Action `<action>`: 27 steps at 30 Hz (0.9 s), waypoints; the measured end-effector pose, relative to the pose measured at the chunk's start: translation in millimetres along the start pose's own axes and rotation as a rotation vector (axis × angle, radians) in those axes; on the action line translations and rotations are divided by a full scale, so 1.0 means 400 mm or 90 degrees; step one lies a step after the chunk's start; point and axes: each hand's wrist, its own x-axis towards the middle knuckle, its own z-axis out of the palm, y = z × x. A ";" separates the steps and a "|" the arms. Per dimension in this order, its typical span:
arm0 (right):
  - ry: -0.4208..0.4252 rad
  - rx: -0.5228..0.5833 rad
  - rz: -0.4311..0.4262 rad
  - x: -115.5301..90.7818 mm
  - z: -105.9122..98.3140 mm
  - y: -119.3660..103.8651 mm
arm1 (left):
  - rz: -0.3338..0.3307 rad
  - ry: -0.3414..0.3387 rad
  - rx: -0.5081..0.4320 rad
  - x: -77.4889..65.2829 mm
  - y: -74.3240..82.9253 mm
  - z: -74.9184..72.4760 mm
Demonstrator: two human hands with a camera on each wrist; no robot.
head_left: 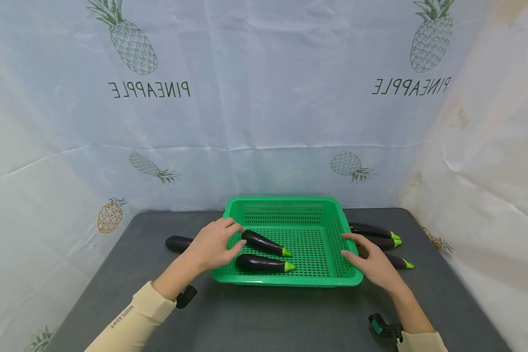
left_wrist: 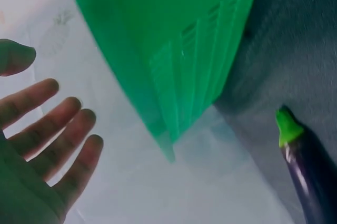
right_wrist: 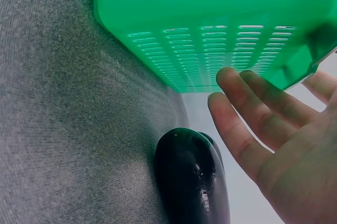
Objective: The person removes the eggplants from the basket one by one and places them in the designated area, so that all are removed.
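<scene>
A green plastic basket (head_left: 286,281) with slotted walls stands on the table, with one eggplant (head_left: 266,243) and a nearer eggplant (head_left: 264,263) lying inside it. Over its left rim hovers my left hand (head_left: 215,243), fingers spread and holding nothing; the left wrist view shows the palm beside the basket wall (left_wrist: 195,71). My right hand (head_left: 374,261) is at the right rim, fingers loosely extended, thumb and a fingertip reaching over the edge. In the right wrist view, its other fingers (right_wrist: 253,103) lie along the outside of the slotted wall.
Left of the basket lies another eggplant (head_left: 178,243), partly hidden by the left arm. To the right, three more eggplants (head_left: 371,230) lie side by side, partly covered by the right hand. A pineapple-print cloth (head_left: 286,122) hangs behind the dark table (head_left: 264,322).
</scene>
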 end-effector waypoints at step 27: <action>-0.002 -0.001 -0.004 0.000 0.001 0.004 | -0.072 -0.269 -0.122 0.053 0.064 0.113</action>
